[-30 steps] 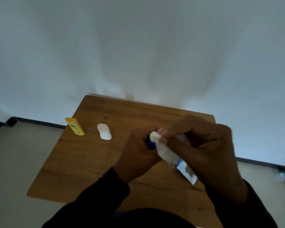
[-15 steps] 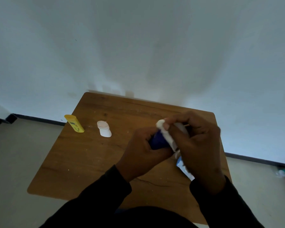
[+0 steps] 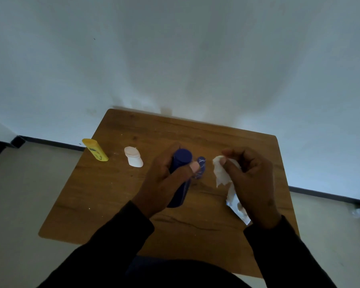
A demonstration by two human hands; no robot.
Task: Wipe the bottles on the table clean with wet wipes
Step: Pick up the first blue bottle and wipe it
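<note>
The left hand (image 3: pixel 166 181) is wrapped round the big blue bottle (image 3: pixel 180 177), held up in the middle of the frame, over the surface (image 3: pixel 121 183). The right hand (image 3: pixel 252 183) pinches a wipe (image 3: pixel 221 171), a little apart from it. To wipe well, I think, hold the bottle still, press the wipe on and rub from cap to bottom, turning it. A small blue bottle (image 3: pixel 201 167) peeks out behind the thumb. Something shiny under the right hand is hard to make out.
</note>
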